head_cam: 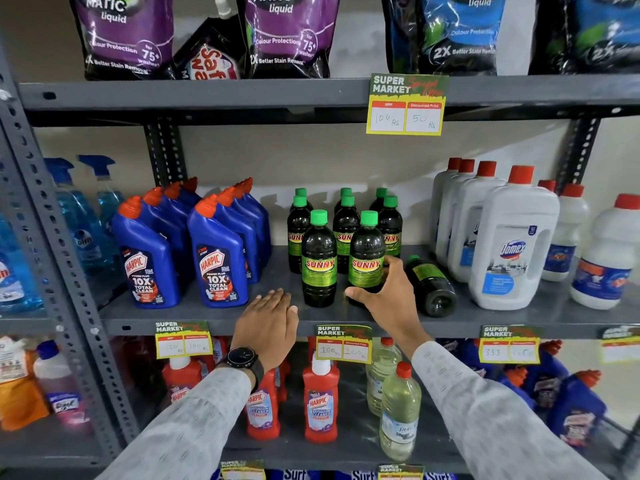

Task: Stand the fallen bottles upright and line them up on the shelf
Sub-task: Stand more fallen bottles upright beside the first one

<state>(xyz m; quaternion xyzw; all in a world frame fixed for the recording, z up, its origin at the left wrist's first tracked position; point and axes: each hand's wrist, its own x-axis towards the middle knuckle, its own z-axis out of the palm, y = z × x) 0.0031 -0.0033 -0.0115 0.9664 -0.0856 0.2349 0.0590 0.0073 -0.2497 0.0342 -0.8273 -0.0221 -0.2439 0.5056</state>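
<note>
Several dark Sunny bottles with green caps stand in rows on the middle grey shelf [221,318]. My right hand [388,292] grips the lower part of the front right upright bottle [367,252]. To its left stands another front bottle [319,259]. One Sunny bottle [431,284] lies on its side just right of my right hand, base toward me, cap pointing to the back. My left hand [268,322] rests flat on the shelf's front edge, fingers together, holding nothing; a black watch sits on its wrist.
Blue Harpic bottles [216,258] stand left of the Sunny rows, white Domex jugs [512,244] to the right. Price tags [343,342] hang on the shelf edge. Red Harpic and clear bottles fill the shelf below, detergent pouches the shelf above. A perforated grey upright runs at left.
</note>
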